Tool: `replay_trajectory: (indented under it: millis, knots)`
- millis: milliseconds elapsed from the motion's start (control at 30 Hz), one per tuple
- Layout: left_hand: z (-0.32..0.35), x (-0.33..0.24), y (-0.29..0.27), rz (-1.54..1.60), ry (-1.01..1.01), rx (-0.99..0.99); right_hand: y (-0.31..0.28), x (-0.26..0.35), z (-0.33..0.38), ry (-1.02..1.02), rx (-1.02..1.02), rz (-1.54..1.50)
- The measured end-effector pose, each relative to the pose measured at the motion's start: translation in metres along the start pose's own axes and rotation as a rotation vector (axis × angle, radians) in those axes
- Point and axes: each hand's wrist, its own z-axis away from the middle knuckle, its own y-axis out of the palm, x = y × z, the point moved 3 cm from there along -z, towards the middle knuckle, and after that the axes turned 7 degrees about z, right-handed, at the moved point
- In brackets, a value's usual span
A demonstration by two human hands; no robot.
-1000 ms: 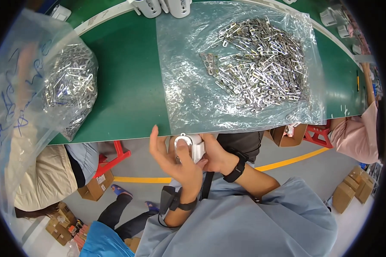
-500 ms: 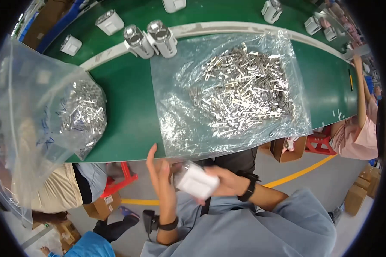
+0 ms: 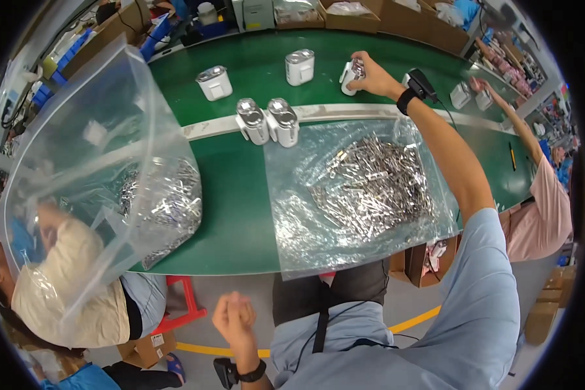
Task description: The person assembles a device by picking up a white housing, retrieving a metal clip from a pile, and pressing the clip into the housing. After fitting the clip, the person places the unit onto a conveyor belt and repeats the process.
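On the far side of the green bench, my right hand (image 3: 374,76) is closed round a white plastic housing (image 3: 348,83) with a shiny silver top. My left hand (image 3: 235,317) hangs low in front of my body, short of the bench edge, with its fingers curled in. Whether anything is inside those fingers is hidden. Between my arms lies a clear plastic bag (image 3: 299,227) spread flat, bearing a heap of small silver metal clips (image 3: 380,188). Two white housings with silver tops (image 3: 252,122) stand side by side behind its far left corner.
More white housings (image 3: 214,83) stand along the far strip, beyond a pale rail (image 3: 331,112). An upright clear bag (image 3: 169,201) of metal pieces stands left. Co-workers sit at left and at right, one with a pink sleeve (image 3: 545,208). Boxes (image 3: 351,21) line the back.
My right hand has gone from my lap out to the far strip. My left hand has dropped and curled; the white housing between my hands is gone from there. The view has tilted up.
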Motion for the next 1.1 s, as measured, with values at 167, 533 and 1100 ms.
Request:
replay_trajectory:
  millis: [167,533,1100]
  knots:
    - [0.004,-0.016,-0.041,0.105,0.012,0.0,0.012,0.09,-0.038,-0.297,-0.283,0.267]
    - [-0.031,-0.042,0.096,-0.353,0.487,0.4,-0.064,0.203,0.066,-0.324,0.104,-0.148]
    - [0.015,0.011,0.061,0.228,-0.289,0.472,-0.002,0.16,0.179,-0.195,0.121,-0.048]
